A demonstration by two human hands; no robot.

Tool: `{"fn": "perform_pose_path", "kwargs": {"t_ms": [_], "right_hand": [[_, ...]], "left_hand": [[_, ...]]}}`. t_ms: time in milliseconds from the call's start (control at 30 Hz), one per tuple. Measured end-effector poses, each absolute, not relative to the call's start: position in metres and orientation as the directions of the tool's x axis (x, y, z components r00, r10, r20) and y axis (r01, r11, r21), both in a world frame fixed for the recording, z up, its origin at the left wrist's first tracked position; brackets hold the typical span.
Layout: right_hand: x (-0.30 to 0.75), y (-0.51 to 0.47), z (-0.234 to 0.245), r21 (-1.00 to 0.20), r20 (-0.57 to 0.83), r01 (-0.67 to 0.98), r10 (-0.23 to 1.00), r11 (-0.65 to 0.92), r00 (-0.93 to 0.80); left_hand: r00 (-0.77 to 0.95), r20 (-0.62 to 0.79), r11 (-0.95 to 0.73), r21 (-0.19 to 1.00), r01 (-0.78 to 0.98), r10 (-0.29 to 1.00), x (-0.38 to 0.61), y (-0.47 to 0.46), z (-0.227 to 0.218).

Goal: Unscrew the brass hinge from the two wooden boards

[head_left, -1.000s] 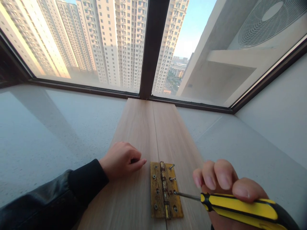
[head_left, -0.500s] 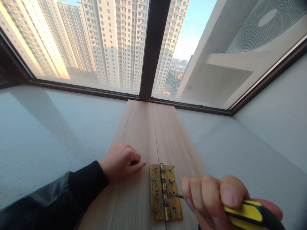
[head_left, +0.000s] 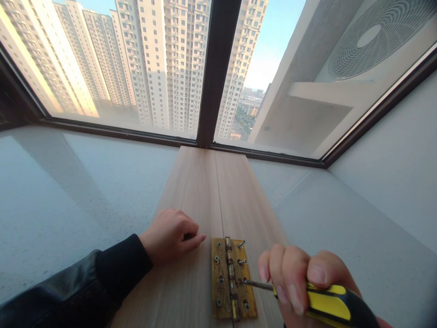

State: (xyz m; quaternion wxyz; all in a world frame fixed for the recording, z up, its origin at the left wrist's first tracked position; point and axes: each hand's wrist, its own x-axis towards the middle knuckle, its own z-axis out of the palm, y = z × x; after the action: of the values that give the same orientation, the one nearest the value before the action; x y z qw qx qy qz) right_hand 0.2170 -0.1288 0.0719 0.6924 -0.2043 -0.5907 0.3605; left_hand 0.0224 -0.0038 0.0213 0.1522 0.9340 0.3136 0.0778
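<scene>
A brass hinge (head_left: pixel 225 282) lies across the seam of two pale wooden boards (head_left: pixel 201 200). Several screws stand in its holes, some on the right leaf half raised. My right hand (head_left: pixel 300 282) is closed round a yellow and black screwdriver (head_left: pixel 327 304), whose tip rests on a screw in the right leaf. My left hand (head_left: pixel 170 234) rests on the left board just left of the hinge, fingers curled under, with a dark sleeve behind it; whether it holds anything is hidden.
The boards lie on a grey speckled sill (head_left: pixel 68 196) running to a dark window frame (head_left: pixel 215 73). A white wall (head_left: pixel 392 150) rises on the right. Tower blocks and an outdoor fan unit (head_left: pixel 372 36) show through the glass.
My right hand slid forward along the screwdriver towards the hinge, fingers now near the shaft. The view tilted down slightly. My left hand stayed put.
</scene>
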Motion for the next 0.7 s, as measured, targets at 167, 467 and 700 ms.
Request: {"fn": "perform_pose_path", "kwargs": {"t_ms": [167,467,700], "right_hand": [[0.2117,-0.1265,0.0692,-0.719,0.637,-0.390,0.769,0.575,-0.042],[0.2160,-0.1311,0.0716,-0.780,0.552,-0.409,0.829,0.474,-0.092],[0.2165,-0.1339,0.0725,-0.786,0.536,-0.396,0.842,0.475,-0.055]], "left_hand": [[0.789,0.048,-0.757,0.324,0.568,0.613,0.0228,-0.0036,0.0234],[0.788,0.065,-0.757,0.334,0.561,0.612,0.0230,-0.0041,0.0248],[0.791,0.108,-0.772,0.334,0.541,0.602,0.0229,-0.0042,0.0246]]}}
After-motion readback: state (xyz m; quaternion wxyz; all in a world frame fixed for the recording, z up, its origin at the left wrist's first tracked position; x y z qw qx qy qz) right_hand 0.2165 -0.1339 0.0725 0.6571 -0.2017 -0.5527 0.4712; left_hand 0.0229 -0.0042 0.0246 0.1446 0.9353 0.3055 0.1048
